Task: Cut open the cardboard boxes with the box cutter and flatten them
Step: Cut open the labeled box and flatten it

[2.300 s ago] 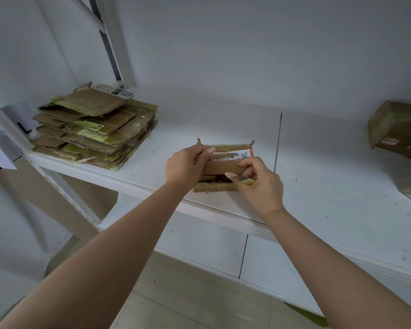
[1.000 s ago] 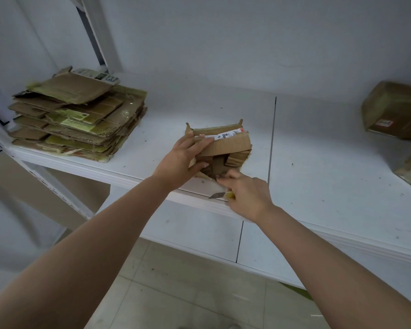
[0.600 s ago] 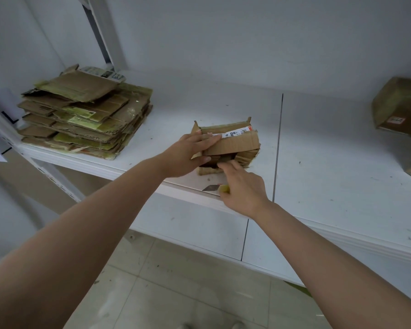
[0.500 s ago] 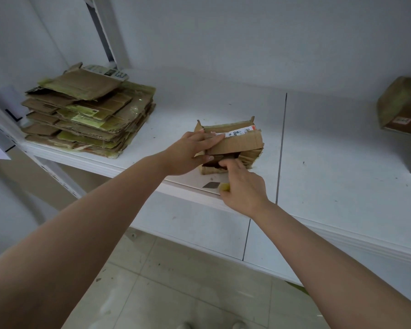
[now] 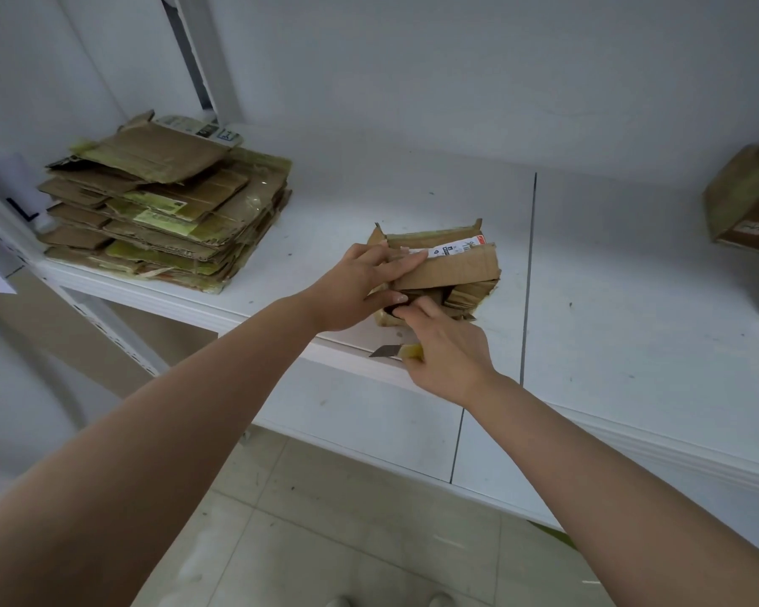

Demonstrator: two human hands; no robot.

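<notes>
Cardboard box [image 5: 450, 267], partly opened with a white shipping label along its upper flap, sits near the front edge of a white shelf [image 5: 632, 300], just left of the seam between two shelf panels. The person's left hand [image 5: 360, 286] lies across the box's left side, fingers spread flat over the folded flap and thumb curled under it, pressing it down. The right hand [image 5: 445, 348] is at the box's near side, index finger poking into the dark gap under the flap, while the remaining fingers are curled tight around the yellow handle of a box cutter [image 5: 397, 351]; its bare blade points left, over the shelf's lip. A stack of flattened cardboard [image 5: 167, 208] fills the shelf's left end, well apart from the box, with bare shelf between them. To the right, open surface runs to another brown box [image 5: 750, 203] at the frame's edge. Tiled floor [image 5: 347, 519] shows below.
</notes>
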